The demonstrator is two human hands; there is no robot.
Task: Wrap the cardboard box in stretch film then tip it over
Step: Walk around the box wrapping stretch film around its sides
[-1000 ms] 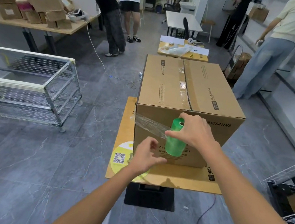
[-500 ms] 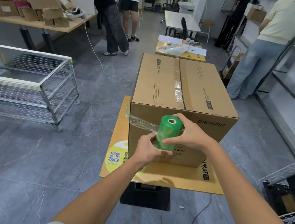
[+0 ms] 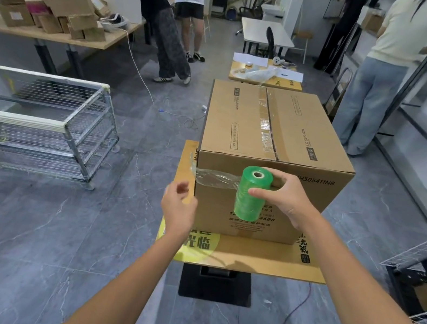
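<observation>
Taped cardboard box (image 3: 269, 131) on a small surface (image 3: 261, 258). At its near face, right hand (image 3: 286, 197) gripping a green stretch film roll (image 3: 250, 197), film strip (image 3: 215, 178) stretched to the left corner. Beside that corner, left hand (image 3: 178, 207) loosely curled, holding nothing. Risk: thin strip peeling loose under a hard pull. To the left, wire cart (image 3: 41, 126); to the right, floor cable (image 3: 296, 319), possibly hampering circling.

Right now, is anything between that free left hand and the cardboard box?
Nothing visible. The left hand hangs beside the near left corner of the cardboard box; the right hand holds the green film roll before its front.
</observation>
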